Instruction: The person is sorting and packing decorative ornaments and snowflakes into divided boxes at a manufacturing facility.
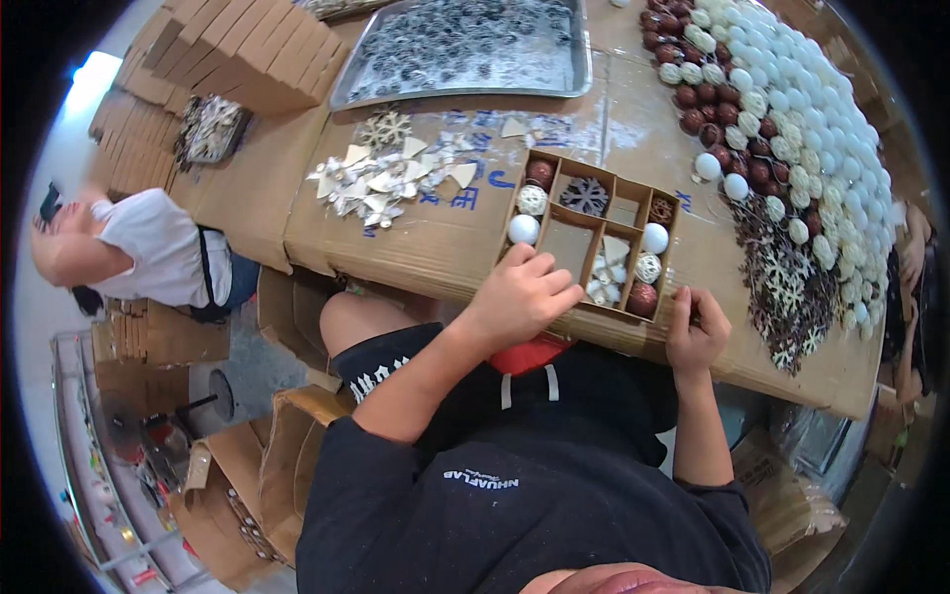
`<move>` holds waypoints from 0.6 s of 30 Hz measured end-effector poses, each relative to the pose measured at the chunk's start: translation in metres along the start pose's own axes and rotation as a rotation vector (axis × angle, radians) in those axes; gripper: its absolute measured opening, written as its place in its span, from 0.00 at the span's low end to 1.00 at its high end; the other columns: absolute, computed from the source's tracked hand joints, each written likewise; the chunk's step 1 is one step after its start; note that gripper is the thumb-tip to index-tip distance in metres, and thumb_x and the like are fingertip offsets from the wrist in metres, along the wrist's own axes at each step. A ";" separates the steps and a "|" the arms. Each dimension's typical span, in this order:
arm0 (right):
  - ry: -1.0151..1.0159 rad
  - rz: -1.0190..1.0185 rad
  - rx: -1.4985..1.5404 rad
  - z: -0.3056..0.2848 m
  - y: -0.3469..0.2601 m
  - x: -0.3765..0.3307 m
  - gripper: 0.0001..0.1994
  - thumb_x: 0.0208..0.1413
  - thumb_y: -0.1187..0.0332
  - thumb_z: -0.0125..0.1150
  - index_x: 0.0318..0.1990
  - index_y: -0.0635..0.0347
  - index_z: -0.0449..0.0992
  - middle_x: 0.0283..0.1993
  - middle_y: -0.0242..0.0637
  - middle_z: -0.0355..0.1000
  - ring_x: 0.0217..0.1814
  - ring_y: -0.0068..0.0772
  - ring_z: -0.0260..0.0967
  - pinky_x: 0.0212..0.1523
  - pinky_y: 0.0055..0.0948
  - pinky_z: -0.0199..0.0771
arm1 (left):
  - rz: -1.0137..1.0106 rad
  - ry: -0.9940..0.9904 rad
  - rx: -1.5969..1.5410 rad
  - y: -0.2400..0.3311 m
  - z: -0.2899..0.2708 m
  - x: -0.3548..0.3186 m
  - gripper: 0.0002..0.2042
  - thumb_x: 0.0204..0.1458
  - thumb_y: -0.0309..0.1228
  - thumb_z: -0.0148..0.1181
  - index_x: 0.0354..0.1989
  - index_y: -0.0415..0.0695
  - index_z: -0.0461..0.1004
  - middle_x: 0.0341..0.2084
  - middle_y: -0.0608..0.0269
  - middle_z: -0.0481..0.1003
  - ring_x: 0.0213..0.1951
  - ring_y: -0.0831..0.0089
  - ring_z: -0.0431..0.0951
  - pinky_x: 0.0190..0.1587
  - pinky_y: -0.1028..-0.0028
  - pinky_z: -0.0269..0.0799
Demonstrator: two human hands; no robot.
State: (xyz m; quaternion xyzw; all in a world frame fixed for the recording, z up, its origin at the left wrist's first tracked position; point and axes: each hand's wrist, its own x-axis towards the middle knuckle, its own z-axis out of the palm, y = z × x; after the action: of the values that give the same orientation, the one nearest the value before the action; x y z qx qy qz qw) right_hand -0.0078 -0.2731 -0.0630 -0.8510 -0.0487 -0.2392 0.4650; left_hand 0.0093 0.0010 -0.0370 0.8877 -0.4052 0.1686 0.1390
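Observation:
A divided cardboard box [604, 218] sits at the table's front edge. Its left column shows a dark red ball [539, 173], a woven cream ball [532, 202] and a white ball [523, 230]. A grey snowflake [584, 196] fills one compartment, and pale wooden ornaments [609, 269] another. The right column holds several small balls. My left hand [524, 297] is closed over the box's lower left corner, just below the white ball; its fingers hide what they hold, if anything. Past the box's lower right corner, my right hand [698, 332] is loosely curled with nothing visible in it.
Pale wooden ornaments [381, 183] lie in a heap left of the box. Behind stands a metal tray [341, 94] of grey snowflakes. White, cream and red balls [782, 129] cover the right side. Stacked cardboard boxes [247, 49] stand far left; a person [158, 247] sits beyond.

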 end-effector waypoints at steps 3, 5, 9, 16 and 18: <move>-0.016 0.016 -0.014 -0.002 0.004 0.000 0.07 0.59 0.75 0.64 0.30 0.68 0.77 0.21 0.38 0.70 0.21 0.24 0.66 0.25 0.25 0.67 | -0.001 0.005 -0.002 0.001 -0.010 -0.001 0.06 0.46 0.32 0.59 0.33 0.50 0.77 0.23 0.71 0.66 0.33 0.72 0.71 0.42 0.69 0.63; -0.023 0.001 -0.012 -0.002 0.003 0.000 0.07 0.60 0.74 0.64 0.30 0.67 0.78 0.21 0.38 0.70 0.21 0.24 0.66 0.25 0.25 0.67 | -0.031 0.003 -0.002 0.002 -0.013 -0.005 0.07 0.45 0.31 0.60 0.34 0.49 0.77 0.23 0.71 0.66 0.32 0.72 0.71 0.43 0.69 0.63; -0.017 0.041 0.025 -0.004 0.005 0.001 0.07 0.60 0.74 0.64 0.29 0.67 0.78 0.21 0.38 0.71 0.21 0.25 0.67 0.25 0.25 0.68 | -0.038 -0.019 -0.032 0.003 -0.011 -0.013 0.09 0.45 0.30 0.62 0.36 0.49 0.78 0.25 0.73 0.69 0.34 0.72 0.73 0.44 0.69 0.64; -0.068 -0.025 -0.021 -0.001 0.003 0.003 0.06 0.59 0.75 0.64 0.30 0.67 0.77 0.21 0.40 0.69 0.20 0.30 0.65 0.24 0.28 0.66 | -0.048 -0.044 0.017 -0.054 -0.086 -0.004 0.08 0.51 0.32 0.68 0.37 0.45 0.79 0.34 0.62 0.76 0.40 0.62 0.76 0.48 0.62 0.70; -0.055 -0.044 -0.011 0.001 0.004 0.003 0.06 0.58 0.76 0.64 0.29 0.67 0.76 0.21 0.41 0.68 0.19 0.34 0.65 0.23 0.30 0.65 | -0.123 -0.027 0.085 -0.088 -0.102 0.007 0.08 0.52 0.32 0.67 0.37 0.44 0.80 0.36 0.59 0.77 0.42 0.59 0.77 0.49 0.61 0.71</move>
State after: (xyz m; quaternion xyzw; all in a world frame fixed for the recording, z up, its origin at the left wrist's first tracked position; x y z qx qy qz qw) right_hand -0.0040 -0.2748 -0.0652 -0.8585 -0.0789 -0.2262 0.4535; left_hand 0.0617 0.0912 0.0480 0.9182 -0.3441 0.1651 0.1057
